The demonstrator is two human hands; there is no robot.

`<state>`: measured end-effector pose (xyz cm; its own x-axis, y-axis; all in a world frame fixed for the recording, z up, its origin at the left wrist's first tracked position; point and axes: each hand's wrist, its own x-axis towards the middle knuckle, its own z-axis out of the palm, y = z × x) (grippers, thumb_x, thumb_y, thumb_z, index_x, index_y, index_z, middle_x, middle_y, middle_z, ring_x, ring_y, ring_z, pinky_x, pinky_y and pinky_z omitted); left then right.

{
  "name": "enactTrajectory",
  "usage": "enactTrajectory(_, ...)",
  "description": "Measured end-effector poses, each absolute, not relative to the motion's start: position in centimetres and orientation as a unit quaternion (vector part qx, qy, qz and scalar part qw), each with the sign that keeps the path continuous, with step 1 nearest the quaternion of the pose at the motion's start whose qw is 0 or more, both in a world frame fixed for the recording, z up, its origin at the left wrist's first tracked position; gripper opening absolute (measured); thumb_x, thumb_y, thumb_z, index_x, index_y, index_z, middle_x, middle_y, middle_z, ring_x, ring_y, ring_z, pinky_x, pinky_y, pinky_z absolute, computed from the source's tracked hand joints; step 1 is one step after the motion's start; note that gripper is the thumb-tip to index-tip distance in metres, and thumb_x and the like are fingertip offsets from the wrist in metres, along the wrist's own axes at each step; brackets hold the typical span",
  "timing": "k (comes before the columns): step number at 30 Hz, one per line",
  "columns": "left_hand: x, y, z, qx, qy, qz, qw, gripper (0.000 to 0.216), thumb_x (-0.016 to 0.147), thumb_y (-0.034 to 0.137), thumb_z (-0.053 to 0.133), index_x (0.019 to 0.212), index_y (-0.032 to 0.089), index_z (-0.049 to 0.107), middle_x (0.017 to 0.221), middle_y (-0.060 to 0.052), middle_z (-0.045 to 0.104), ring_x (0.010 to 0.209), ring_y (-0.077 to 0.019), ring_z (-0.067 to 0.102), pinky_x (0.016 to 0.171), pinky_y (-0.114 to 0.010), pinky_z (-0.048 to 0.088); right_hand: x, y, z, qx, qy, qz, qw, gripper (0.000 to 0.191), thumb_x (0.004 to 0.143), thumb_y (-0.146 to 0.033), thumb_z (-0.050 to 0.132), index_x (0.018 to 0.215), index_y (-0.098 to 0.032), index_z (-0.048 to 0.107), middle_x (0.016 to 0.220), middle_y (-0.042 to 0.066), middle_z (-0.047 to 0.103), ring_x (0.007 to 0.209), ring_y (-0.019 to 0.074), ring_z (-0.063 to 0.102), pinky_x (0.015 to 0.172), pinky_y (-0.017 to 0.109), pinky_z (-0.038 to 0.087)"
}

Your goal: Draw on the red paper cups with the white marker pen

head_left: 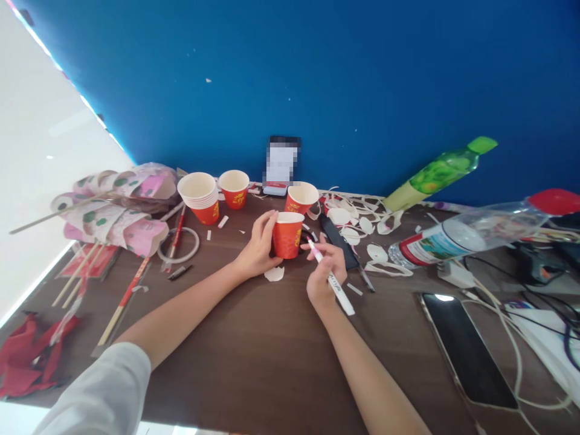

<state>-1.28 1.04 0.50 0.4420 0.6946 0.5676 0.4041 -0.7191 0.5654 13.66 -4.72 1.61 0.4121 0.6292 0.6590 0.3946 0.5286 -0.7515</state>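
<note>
Upright on the dark wooden table (254,350) stands a red paper cup (287,238) with a white rim. My left hand (257,244) is closed around its left side. In my right hand (327,269) is a white marker (341,293), its pink tip pointing up and left, close to the cup's right side. Another red paper cup (299,198) is right behind the held one. A small white paper scrap (274,274) lies by my left fingers. Farther left are a stack of paper cups (206,212) and a single paper cup (236,198).
A phone (281,163) leans against the blue wall (317,72). White paper cuttings (351,216) and a dark case (338,241) lie right of the cups. Two tilted bottles, green-capped (435,175) and red-capped (471,235), a phone (466,347) and cables are at right. Wrapped pink rolls (113,223) lie left.
</note>
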Motion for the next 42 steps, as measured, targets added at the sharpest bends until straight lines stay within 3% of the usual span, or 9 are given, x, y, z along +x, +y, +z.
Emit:
enactTrajectory(3, -1.34, 0.99, 0.5, 0.828, 0.339, 0.408, 0.181, 0.106, 0.068, 0.016, 0.068, 0.149, 0.022, 0.001, 0.141, -0.019, 0.021, 0.138, -0.0368, 0.027, 0.111, -0.055, 0.033, 13.37, -4.87, 1.64, -0.507, -0.525, 0.097, 0.677, 0.01, 0.088, -0.029, 0.055, 0.093, -0.021, 0.06, 0.074, 0.002, 0.068, 0.086, 0.0202, 0.071, 0.094, 0.045, 0.055)
enactTrajectory(6, -1.39, 0.97, 0.47, 0.835, 0.339, 0.407, 0.148, 0.106, 0.069, 0.016, 0.066, 0.15, 0.023, -0.002, 0.139, -0.018, 0.024, 0.135, -0.0357, 0.029, 0.109, -0.055, 0.033, 13.1, -4.95, 1.72, -0.469, -0.567, 0.096, 0.67, 0.013, 0.08, -0.018, 0.064, 0.092, -0.022, 0.061, 0.084, 0.004, 0.069, 0.092, 0.0217, 0.071, 0.096, 0.047, 0.054)
enactTrajectory(10, -1.37, 1.08, 0.35, 0.843, 0.334, 0.407, 0.106, 0.109, 0.069, 0.015, 0.065, 0.15, 0.023, -0.007, 0.14, -0.018, 0.022, 0.134, -0.0365, 0.028, 0.107, -0.057, 0.034, 12.93, -5.07, 2.0, -0.434, -0.623, 0.09, 0.645, 0.014, 0.076, -0.01, 0.065, 0.085, -0.021, 0.063, 0.082, 0.004, 0.069, 0.097, 0.0258, 0.071, 0.091, 0.047, 0.057)
enactTrajectory(18, -1.27, 1.16, 0.42, 0.845, 0.321, 0.423, 0.056, 0.098, 0.075, 0.019, 0.061, 0.149, 0.019, -0.003, 0.136, -0.02, 0.031, 0.13, -0.0368, 0.034, 0.104, -0.058, 0.035, 12.83, -5.08, 2.03, -0.449, -0.622, 0.072, 0.637, 0.015, 0.076, -0.01, 0.065, 0.086, -0.02, 0.066, 0.084, 0.006, 0.073, 0.1, 0.028, 0.071, 0.085, 0.042, 0.06)
enactTrajectory(42, -1.06, 1.14, 0.59, 0.841, 0.329, 0.428, 0.029, 0.094, 0.075, 0.022, 0.062, 0.148, 0.02, 0.003, 0.131, -0.019, 0.033, 0.125, -0.0365, 0.037, 0.1, -0.058, 0.039, 12.85, -4.81, 1.17, -0.495, -0.595, 0.095, 0.625, 0.013, 0.078, -0.017, 0.067, 0.091, -0.021, 0.069, 0.1, 0.009, 0.075, 0.101, 0.0253, 0.071, 0.088, 0.04, 0.06)
